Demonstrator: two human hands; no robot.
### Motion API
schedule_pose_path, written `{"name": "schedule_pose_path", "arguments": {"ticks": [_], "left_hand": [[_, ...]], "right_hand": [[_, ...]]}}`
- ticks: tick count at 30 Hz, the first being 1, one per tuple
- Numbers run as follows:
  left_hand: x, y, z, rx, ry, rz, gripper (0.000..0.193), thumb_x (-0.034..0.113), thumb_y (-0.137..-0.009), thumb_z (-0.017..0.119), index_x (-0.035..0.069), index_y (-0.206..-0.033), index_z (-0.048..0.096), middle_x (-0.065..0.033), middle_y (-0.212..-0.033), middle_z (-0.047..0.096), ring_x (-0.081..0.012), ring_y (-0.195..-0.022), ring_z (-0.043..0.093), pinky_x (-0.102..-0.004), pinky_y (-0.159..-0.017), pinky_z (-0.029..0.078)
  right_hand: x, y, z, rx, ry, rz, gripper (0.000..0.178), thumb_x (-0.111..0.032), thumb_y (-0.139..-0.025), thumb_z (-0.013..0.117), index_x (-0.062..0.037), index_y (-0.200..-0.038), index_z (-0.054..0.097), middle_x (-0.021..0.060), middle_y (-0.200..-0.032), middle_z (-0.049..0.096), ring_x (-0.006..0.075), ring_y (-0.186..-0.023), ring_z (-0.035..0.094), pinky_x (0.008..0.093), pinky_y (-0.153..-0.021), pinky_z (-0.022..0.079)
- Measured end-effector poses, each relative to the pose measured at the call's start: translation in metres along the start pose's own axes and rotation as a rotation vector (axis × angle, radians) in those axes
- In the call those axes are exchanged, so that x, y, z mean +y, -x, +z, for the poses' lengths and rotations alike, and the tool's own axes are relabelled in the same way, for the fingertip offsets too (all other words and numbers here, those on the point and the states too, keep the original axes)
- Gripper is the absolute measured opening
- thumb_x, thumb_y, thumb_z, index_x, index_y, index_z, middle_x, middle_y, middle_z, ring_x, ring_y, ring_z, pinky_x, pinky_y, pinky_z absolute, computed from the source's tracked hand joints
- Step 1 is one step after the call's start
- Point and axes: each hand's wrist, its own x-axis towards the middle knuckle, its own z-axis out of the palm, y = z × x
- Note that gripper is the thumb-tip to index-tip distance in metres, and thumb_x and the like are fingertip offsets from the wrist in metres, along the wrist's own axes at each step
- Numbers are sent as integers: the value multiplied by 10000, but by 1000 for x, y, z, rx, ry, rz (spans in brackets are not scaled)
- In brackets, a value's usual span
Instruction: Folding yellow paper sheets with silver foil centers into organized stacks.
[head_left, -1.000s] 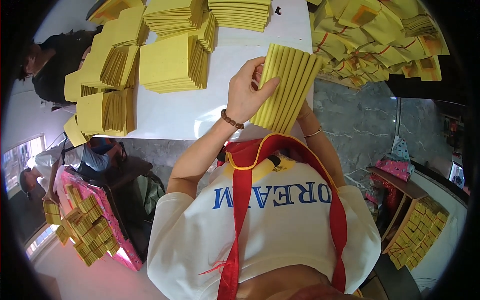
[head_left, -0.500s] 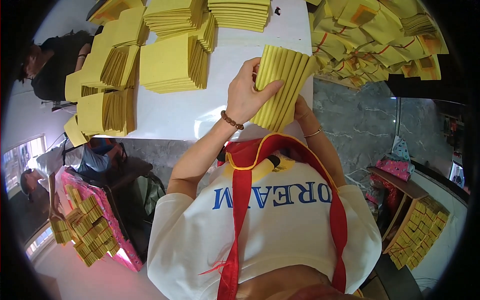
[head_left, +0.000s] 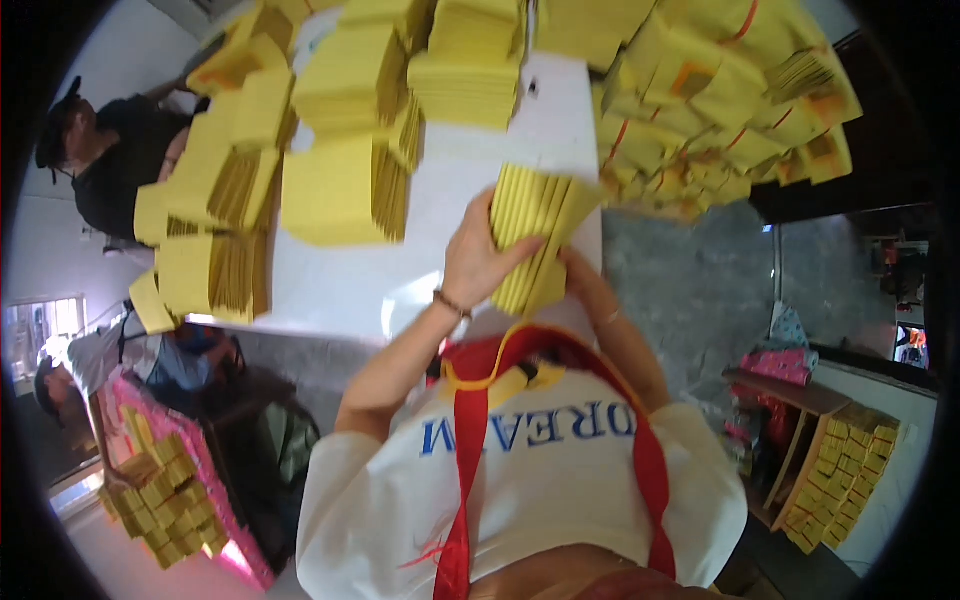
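Observation:
A thick bundle of folded yellow paper is held upright over the near right part of the white table, its rounded folds side by side and its right side fanning out. My left hand is closed on its left side, thumb across the front and the other fingers behind. At the lower right of the bundle, my right hand holds it from the far side; most of its fingers are hidden. Left of my hands stands a squared pile of folded yellow paper on the table.
More yellow paper piles line the left of the white table. Tied yellow bundles heap up at the right. A person in black is at the far left; another person handles bundles on a pink-covered table. A shelf stands at right.
The view has shifted, so the table and piles appear lower. Both hands still hold the yellow paper bundle, whose right side now fans out more and looks blurred.

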Motion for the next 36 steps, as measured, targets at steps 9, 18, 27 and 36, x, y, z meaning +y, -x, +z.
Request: {"name": "schedule_pose_path", "arguments": {"ticks": [9,18,27,36], "left_hand": [[-15,8,18,46,625,-106,784,165,-785,662,-23,-1349,150,-177,-1245,412,-238,-1153,426,-330,-924,407],[-43,14,16,222,939,-404,519,149,-797,614,-28,-1216,365,-130,-1104,527,-201,-975,545,-319,-851,457],[-48,14,11,184,1571,-547,471,325,-850,496,5,-1194,464,-128,-1085,583,-271,-980,575,-379,-848,480],[-71,-8,54,384,1577,-472,399,267,-846,529,-7,-1129,460,-128,-1016,576,-255,-932,586,-371,-790,502]], "right_hand": [[-56,7,28,-37,328,-97,651,-210,-716,705,-22,-1265,409,79,-1180,523,175,-1061,516,315,-902,429],[-66,7,65,-78,464,-61,624,-284,-764,660,-10,-1265,409,96,-1213,494,178,-1084,488,310,-920,397],[-57,18,36,-117,-251,-121,651,-573,-896,303,-91,-1332,342,127,-1314,426,244,-1186,435,400,-977,355],[-8,19,80,385,-314,-341,592,-467,-918,392,-115,-1364,225,52,-1348,356,208,-1231,362,380,-995,319]]}}
